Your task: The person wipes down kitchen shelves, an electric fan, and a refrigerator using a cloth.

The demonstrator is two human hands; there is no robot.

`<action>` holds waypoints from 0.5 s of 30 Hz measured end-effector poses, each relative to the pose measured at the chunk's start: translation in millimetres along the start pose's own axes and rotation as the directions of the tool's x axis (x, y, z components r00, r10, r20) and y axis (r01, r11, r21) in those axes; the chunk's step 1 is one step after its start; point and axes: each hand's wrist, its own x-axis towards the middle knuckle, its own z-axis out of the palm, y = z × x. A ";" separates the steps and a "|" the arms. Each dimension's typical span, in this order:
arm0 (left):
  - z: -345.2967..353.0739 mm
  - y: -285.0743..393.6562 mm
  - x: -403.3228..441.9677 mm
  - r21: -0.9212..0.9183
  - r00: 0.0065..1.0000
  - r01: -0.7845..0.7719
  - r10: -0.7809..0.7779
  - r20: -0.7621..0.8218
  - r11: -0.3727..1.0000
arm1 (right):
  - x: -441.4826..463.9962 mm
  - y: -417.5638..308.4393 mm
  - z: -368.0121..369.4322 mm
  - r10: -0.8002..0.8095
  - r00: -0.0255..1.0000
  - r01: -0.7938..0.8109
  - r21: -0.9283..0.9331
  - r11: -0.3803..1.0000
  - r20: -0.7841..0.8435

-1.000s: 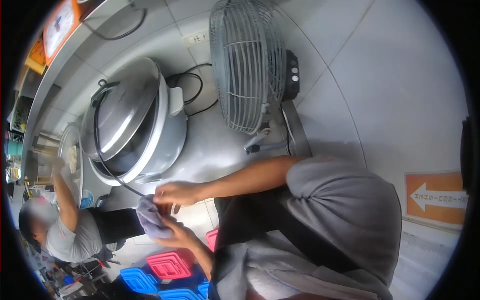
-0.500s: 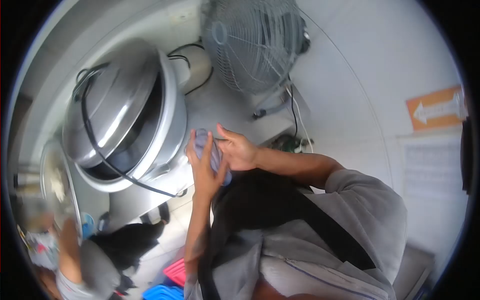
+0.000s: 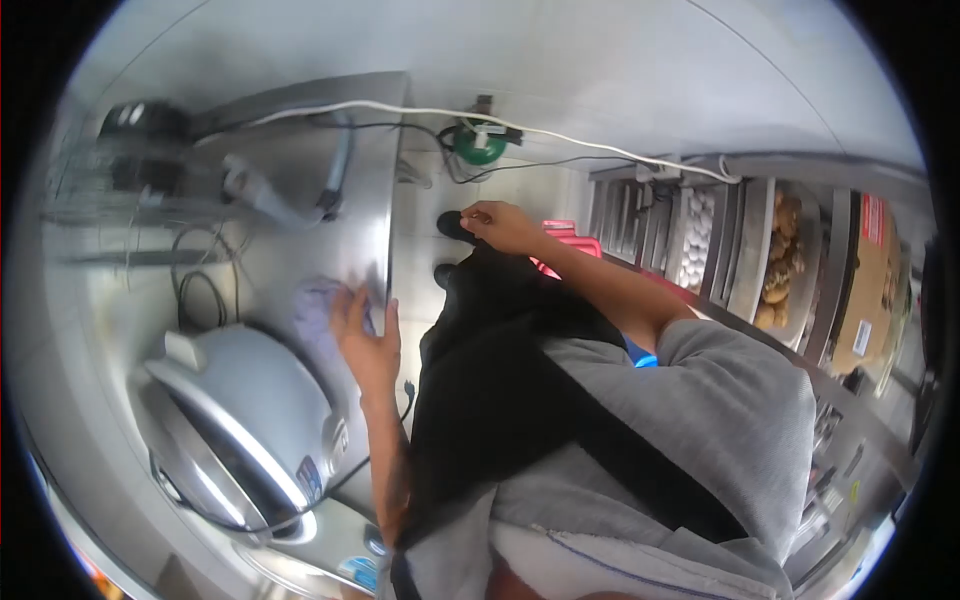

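On the metal counter point(image 3: 365, 215), my left hand point(image 3: 368, 345) presses a crumpled light-purple cloth point(image 3: 312, 318) near the edge. The fingers lie over the cloth, which is slightly blurred and partly covered by them. A large grey electric cooker point(image 3: 255, 385) with a tilted metal lid stands just beside this hand. Away from the counter, my right hand point(image 3: 503, 228) hangs above the floor with its fingers curled in. I see nothing in it.
A blurred wire fan point(image 3: 130, 210) stands on the counter, with cables around it. A green round object point(image 3: 480, 145) is by the wall. To the right, a rack holds bins of white items point(image 3: 697, 235), brown items point(image 3: 782, 260) and a cardboard box point(image 3: 868, 285). Red plastic point(image 3: 575, 240) shows underneath.
My body has turned right, bringing the rack into view. The cloth, held up between both hands before, is now on the counter under my left hand. My right hand has moved away from it.
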 end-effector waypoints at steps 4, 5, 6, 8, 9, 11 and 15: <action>42.9 23.4 -0.7 -0.249 0.987 -0.025 0.063 0.146 0.968 | 50.4 185.5 -4.1 0.127 0.987 -0.145 -0.200 0.969 -0.100; 55.3 25.3 0.4 -0.292 0.982 -0.059 0.108 0.154 0.955 | 77.7 280.8 1.1 -0.010 0.986 -0.059 -0.400 0.914 -0.168; 62.9 24.2 0.5 -0.321 0.978 -0.083 0.139 0.156 0.943 | 101.5 367.4 5.1 -0.143 0.963 -0.019 -0.582 0.813 -0.231; 71.8 25.1 -1.3 -0.310 0.958 -0.015 0.102 0.267 0.950 | 78.5 380.3 -86.8 0.132 0.890 -0.334 -0.427 0.840 -0.437; 78.9 28.2 -1.1 -0.286 0.933 0.075 0.034 0.357 0.955 | 65.0 382.3 -134.7 0.263 0.813 -0.472 -0.322 0.821 -0.520; 102.5 20.9 -6.2 -0.313 0.907 0.060 0.079 0.413 0.948 | 60.3 395.6 -183.9 0.437 0.512 -0.295 0.327 0.898 -0.740; 148.7 39.8 -1.2 -0.325 0.798 -0.010 0.203 0.568 0.946 | 85.7 376.0 -246.3 0.798 0.420 0.504 0.842 0.191 -0.433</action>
